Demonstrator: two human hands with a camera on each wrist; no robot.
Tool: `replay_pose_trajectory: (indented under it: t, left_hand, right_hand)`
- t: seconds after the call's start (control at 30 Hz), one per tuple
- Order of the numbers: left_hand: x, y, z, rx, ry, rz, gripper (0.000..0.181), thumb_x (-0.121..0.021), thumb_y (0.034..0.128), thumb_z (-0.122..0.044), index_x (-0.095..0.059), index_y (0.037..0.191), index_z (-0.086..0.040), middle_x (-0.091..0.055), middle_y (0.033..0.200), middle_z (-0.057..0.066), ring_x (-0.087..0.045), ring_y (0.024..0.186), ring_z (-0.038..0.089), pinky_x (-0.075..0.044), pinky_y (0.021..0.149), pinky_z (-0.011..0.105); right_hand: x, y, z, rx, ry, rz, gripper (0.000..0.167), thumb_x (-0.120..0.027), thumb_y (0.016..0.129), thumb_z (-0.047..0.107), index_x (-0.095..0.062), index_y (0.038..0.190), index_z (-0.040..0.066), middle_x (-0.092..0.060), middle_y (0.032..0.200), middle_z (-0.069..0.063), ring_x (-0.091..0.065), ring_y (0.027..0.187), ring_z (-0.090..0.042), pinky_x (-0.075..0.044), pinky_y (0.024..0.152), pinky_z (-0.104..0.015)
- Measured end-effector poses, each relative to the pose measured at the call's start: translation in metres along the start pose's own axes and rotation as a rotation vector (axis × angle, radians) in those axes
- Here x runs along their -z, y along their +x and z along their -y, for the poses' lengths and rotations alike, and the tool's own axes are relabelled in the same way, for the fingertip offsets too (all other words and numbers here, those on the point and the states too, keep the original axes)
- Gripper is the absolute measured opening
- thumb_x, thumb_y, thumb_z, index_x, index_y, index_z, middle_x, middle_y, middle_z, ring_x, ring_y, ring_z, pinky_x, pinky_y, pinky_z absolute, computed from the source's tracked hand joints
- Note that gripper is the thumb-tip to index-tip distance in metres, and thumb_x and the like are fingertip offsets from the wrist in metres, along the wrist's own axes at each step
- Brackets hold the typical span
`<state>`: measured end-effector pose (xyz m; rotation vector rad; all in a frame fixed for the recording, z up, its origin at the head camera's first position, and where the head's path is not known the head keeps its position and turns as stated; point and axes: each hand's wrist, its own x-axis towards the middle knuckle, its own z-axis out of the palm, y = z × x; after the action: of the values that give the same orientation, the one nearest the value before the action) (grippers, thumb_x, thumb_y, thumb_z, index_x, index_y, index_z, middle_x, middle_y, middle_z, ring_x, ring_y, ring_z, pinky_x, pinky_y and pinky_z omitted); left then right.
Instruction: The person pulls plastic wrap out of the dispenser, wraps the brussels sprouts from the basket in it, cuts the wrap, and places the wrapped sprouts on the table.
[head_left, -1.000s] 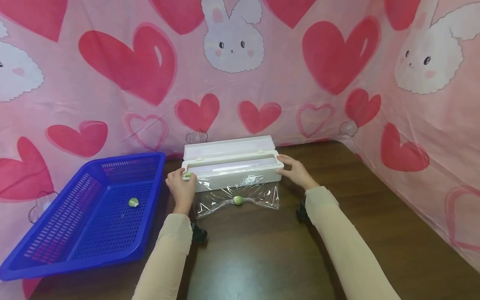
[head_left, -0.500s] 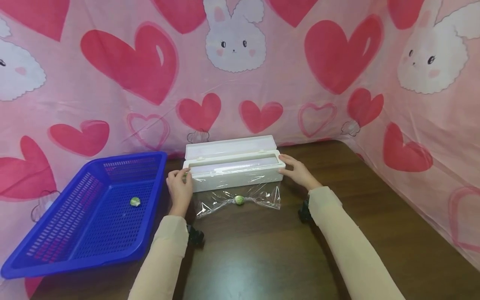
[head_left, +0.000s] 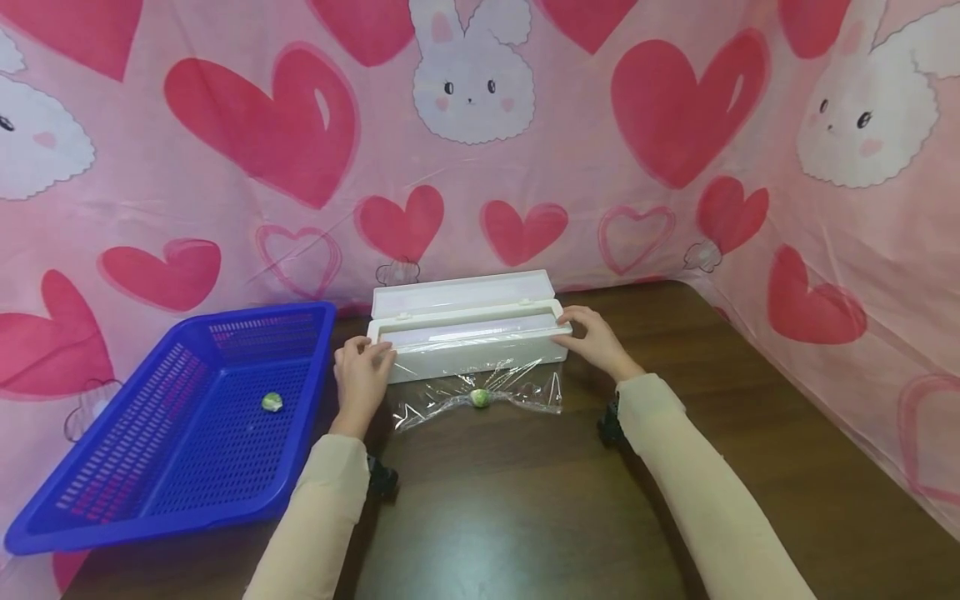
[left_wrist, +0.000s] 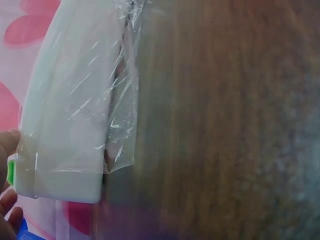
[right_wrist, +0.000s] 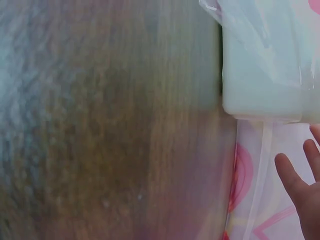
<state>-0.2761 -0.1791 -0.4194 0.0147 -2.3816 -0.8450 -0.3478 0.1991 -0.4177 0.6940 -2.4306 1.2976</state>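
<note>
A long white cling film dispenser (head_left: 480, 350) stands with its lid (head_left: 462, 293) tipped back. Clear film (head_left: 528, 392) hangs over its front edge and is gathered round a small green-and-white ball (head_left: 480, 398), like a Brussels sprout, on the table. My left hand (head_left: 362, 379) grips the dispenser's left end, thumb on the front edge. Beside these fingers a green slider (left_wrist: 11, 172) shows in the left wrist view. With thumb and forefinger my right hand (head_left: 596, 342) holds the right end; its other fingers (right_wrist: 289, 172) spread apart in the right wrist view.
A blue slotted basket (head_left: 318, 367) stands at the left, holding a similar green ball (head_left: 272, 402). Brown wood shows on the table (head_left: 510, 508) in front. Pink heart-patterned cloth (head_left: 300, 242) hangs behind and to the right.
My left fingers have shifted slightly at the dispenser's left end, and the green slider is hidden from the head view. The right hand, the dispenser and the wrapped ball stay nearly in place.
</note>
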Motion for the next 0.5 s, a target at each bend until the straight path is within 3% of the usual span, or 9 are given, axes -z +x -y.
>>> replay_pose_trajectory:
  t: [0.2, 0.5]
  left_hand:
    - [-0.002, -0.001, 0.001, -0.125, 0.005, -0.085, 0.01, -0.071, 0.0805, -0.011, -0.073, 0.088, -0.004, -0.056, 0.104, 0.014, -0.044, 0.097, 0.034, -0.031, 0.081, 0.047]
    - [-0.002, -0.003, -0.004, -0.242, -0.019, -0.164, 0.005, -0.07, 0.0786, -0.005, -0.07, 0.08, 0.0, -0.06, 0.093, 0.015, -0.048, 0.092, 0.034, -0.037, 0.08, 0.045]
  right_hand:
    - [-0.003, 0.001, 0.008, 0.033, -0.06, -0.014, 0.011, -0.074, 0.077, 0.006, -0.066, 0.082, 0.003, -0.056, 0.114, -0.02, -0.045, 0.11, -0.035, -0.031, 0.094, -0.049]
    - [-0.003, 0.0, 0.017, 0.057, -0.106, -0.014, 0.009, -0.073, 0.078, 0.005, -0.064, 0.077, 0.004, -0.06, 0.101, -0.015, -0.049, 0.095, -0.03, -0.038, 0.08, -0.043]
